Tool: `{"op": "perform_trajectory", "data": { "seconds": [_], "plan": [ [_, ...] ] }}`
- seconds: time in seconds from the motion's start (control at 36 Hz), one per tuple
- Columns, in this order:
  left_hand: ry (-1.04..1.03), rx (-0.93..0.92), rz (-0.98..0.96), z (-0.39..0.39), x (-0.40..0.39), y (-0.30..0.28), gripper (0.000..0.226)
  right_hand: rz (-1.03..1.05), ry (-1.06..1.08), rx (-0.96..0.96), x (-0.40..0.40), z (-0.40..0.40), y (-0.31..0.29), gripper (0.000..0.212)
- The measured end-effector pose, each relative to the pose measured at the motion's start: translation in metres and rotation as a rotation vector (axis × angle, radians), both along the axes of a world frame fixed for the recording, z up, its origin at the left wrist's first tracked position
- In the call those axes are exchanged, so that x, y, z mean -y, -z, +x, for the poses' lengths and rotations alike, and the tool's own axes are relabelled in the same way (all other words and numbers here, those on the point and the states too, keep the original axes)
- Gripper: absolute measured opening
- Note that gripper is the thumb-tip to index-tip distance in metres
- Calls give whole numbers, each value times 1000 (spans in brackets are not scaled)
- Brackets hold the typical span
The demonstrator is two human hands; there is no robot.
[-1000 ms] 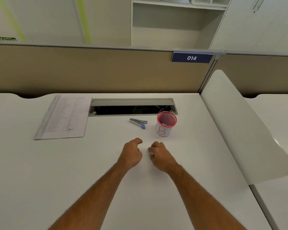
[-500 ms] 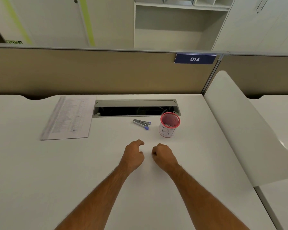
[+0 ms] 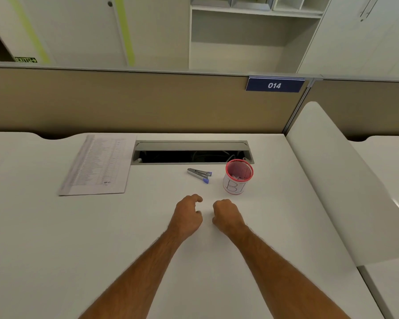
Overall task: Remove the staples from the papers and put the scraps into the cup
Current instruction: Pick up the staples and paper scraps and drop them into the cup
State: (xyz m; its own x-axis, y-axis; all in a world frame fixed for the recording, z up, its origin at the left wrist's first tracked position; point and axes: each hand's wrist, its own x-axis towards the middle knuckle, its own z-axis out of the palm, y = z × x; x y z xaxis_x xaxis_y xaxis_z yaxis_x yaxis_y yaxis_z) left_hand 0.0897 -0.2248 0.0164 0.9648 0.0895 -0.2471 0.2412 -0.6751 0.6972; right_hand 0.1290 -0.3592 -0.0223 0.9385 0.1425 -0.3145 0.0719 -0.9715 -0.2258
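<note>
Both hands curled, empty as far as visible: left hand (image 3: 186, 217), right hand (image 3: 229, 217). Remover (image 3: 199, 174) just ahead, untouched. Cup (image 3: 238, 176) ahead-right, scraps inside. Papers (image 3: 99, 165) far ahead-left. Likely between sheets or finished.

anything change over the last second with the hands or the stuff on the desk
Very little. Both fists stayed curled side by side on the desk; a small pale bit at the right hand a second ago no longer shows. The left hand took hold of nothing. The shift in framing looks like head motion. The papers, staple remover and cup stayed put.
</note>
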Motion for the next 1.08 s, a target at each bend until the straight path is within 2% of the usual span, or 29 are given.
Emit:
{"op": "perform_trajectory", "data": {
  "seconds": [0.17, 0.25, 0.31, 0.39, 0.47, 0.56, 0.69, 0.86, 1.0, 1.08],
  "plan": [
    [-2, -3, -6, 0, -2, 1, 43, 3, 44, -41, 4, 2, 0, 30],
    [-2, -1, -15, 2, -2, 1, 42, 121, 185, -78, 11, 8, -4, 23],
    [-2, 1, -17, 3, -3, 0, 41, 317, 352, -103, 19, 9, -6, 15],
    [10, 5, -25, 6, -2, -2, 40, 760, 643, -115, 34, 3, -9, 7],
    [32, 22, -33, 9, 0, -4, 39, 1223, 830, -191, 43, -3, -12, 2],
    [43, 32, -32, 13, 4, -6, 39, 1450, 949, -231, 51, -4, -13, 9],
    [48, 31, -32, 17, 9, -6, 41, 1585, 961, -244, 58, -7, -13, 13],
    [52, 29, -36, 26, 14, -7, 37, 1622, 780, -159, 58, 6, -41, 12],
    [72, 40, -41, 39, 20, -14, 37, 1527, 685, -12, 60, 22, -70, 11],
    [74, 74, -60, 48, 23, -19, 37, 1363, 702, 84, 62, 37, -79, 15]
  ]
}}
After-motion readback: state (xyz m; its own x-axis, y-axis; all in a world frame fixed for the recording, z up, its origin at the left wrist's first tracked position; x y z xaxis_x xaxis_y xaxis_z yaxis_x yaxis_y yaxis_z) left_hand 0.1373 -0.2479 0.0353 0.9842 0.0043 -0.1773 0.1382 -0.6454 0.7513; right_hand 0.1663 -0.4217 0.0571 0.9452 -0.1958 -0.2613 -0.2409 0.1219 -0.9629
